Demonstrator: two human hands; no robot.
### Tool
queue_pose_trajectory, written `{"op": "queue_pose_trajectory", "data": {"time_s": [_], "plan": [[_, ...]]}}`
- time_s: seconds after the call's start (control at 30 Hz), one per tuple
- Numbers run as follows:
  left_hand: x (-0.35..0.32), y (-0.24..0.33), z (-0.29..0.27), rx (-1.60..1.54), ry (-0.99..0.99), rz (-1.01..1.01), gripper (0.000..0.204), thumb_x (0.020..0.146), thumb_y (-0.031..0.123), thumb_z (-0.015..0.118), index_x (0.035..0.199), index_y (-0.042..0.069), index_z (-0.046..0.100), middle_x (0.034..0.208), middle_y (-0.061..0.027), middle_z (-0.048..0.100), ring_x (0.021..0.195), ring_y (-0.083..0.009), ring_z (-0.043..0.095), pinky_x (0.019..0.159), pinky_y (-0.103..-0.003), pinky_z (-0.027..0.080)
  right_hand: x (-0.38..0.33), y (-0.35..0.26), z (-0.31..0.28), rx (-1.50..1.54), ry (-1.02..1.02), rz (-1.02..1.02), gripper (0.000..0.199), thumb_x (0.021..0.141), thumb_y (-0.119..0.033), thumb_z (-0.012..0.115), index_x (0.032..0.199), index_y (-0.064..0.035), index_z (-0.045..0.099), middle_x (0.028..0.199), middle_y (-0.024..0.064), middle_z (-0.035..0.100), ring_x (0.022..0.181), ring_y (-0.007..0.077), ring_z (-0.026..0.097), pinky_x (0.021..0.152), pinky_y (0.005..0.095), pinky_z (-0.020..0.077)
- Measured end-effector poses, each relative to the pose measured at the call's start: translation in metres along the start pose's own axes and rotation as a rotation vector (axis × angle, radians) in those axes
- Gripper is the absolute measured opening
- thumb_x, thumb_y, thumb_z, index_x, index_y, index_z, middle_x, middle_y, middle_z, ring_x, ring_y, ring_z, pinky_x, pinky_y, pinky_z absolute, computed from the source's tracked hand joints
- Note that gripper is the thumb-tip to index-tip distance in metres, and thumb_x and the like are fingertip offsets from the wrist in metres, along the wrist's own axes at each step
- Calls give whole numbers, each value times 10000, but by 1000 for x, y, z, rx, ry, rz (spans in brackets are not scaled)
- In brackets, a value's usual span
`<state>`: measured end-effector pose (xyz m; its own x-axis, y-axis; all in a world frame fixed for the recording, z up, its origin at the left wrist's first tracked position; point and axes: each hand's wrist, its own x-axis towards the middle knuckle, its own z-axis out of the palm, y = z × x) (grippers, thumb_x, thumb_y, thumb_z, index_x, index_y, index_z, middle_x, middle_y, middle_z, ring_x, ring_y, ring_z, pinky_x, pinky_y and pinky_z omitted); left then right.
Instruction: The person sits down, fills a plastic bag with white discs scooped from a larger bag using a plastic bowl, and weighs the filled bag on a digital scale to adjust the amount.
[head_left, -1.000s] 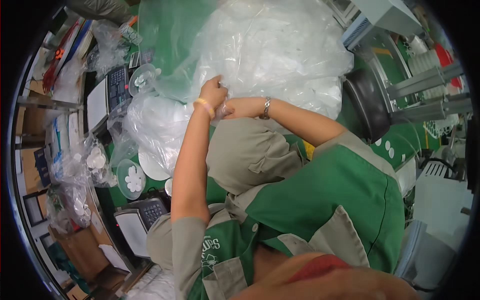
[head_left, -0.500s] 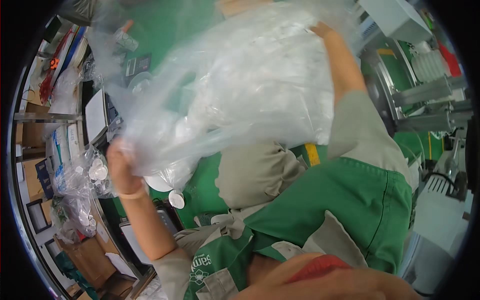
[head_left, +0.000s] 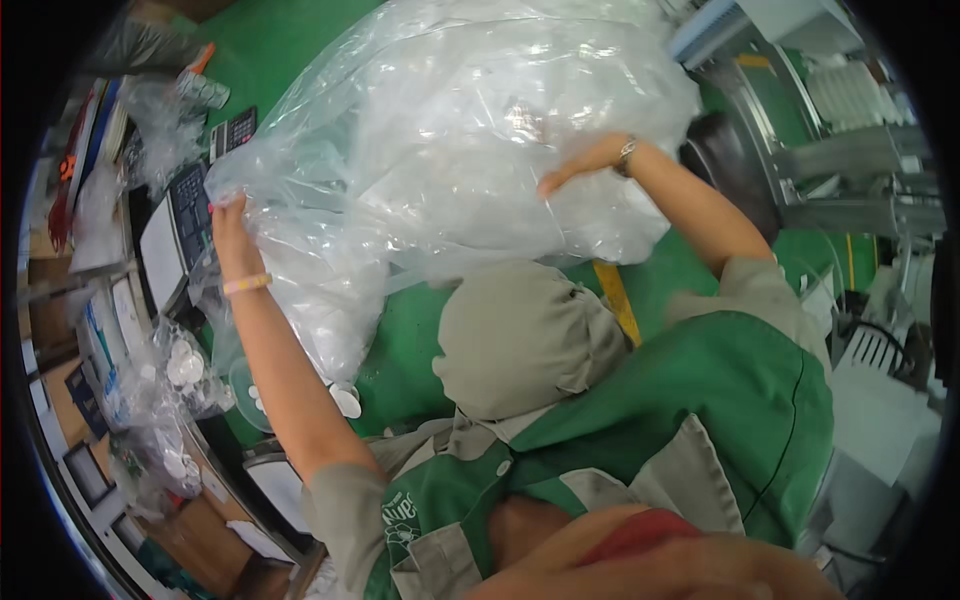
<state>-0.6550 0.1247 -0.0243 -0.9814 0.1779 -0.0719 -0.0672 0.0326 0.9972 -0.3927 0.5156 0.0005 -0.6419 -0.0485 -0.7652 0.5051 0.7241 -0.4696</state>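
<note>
A big clear plastic bag (head_left: 470,130), bulging with white contents I cannot make out, spreads across the view in front of me. My left hand (head_left: 231,222) pinches the loose, crumpled film at its left side. Over the bag's right part lies my right hand (head_left: 592,163), fingers stretched out to the left and resting on the plastic. Below my left hand, a smaller clear bag (head_left: 325,300) with white contents hangs beside the big one. White discs (head_left: 345,400) show near its lower end, next to my left forearm.
At left stand a scale with a keypad (head_left: 190,205), a calculator (head_left: 232,133) and plastic bags of white discs (head_left: 186,362). A dark round seat (head_left: 735,170) and metal framework (head_left: 850,155) are at right. A yellow line (head_left: 617,300) marks the green floor (head_left: 400,345).
The big bag has come down from a raised, blurred sweep and spread out. My right hand has let go of its far edge and come nearer, onto the bag. My left hand has moved farther away.
</note>
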Motion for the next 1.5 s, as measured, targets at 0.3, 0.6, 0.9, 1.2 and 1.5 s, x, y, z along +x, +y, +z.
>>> {"op": "queue_pose_trajectory", "data": {"time_s": [0.3,0.6,0.9,1.2,1.5], "plan": [[-96,-23,37,744,-229,464,627,692,-8,536,1281,131,373,1285,-128,381,1059,-285,474,828,-343,416,-99,200,267,-729,-199,271,461,706,-341,594,1095,-96,558,1067,133,571,1050,234,510,875,358,387],[-158,34,114,400,-335,731,199,769,38,536,947,66,619,1026,-90,568,862,-194,570,700,-271,466,-82,104,119,-226,452,-206,289,663,-182,611,903,-22,599,884,180,603,810,290,577,716,350,449],[-151,-13,201,719,-825,319,474,809,340,521,1192,64,473,1259,-208,406,1163,-326,394,956,-347,335,11,16,-182,-498,1312,-651,868,726,-243,620,1375,-115,57,1405,177,147,1292,293,181,1048,343,184],[-83,-56,176,568,-556,-183,856,764,533,512,1292,-82,238,1290,-270,334,1210,-340,341,983,-345,289,83,5,0,310,889,-219,874,690,-183,663,1345,-13,110,1198,305,409,1109,341,446,905,370,381],[-59,-19,196,-430,-407,-839,403,801,244,572,1119,8,499,1070,-110,532,941,-187,513,772,-287,437,50,-90,67,270,43,-617,387,759,-51,517,1145,-80,529,654,19,515,601,70,451,582,220,407]]}}
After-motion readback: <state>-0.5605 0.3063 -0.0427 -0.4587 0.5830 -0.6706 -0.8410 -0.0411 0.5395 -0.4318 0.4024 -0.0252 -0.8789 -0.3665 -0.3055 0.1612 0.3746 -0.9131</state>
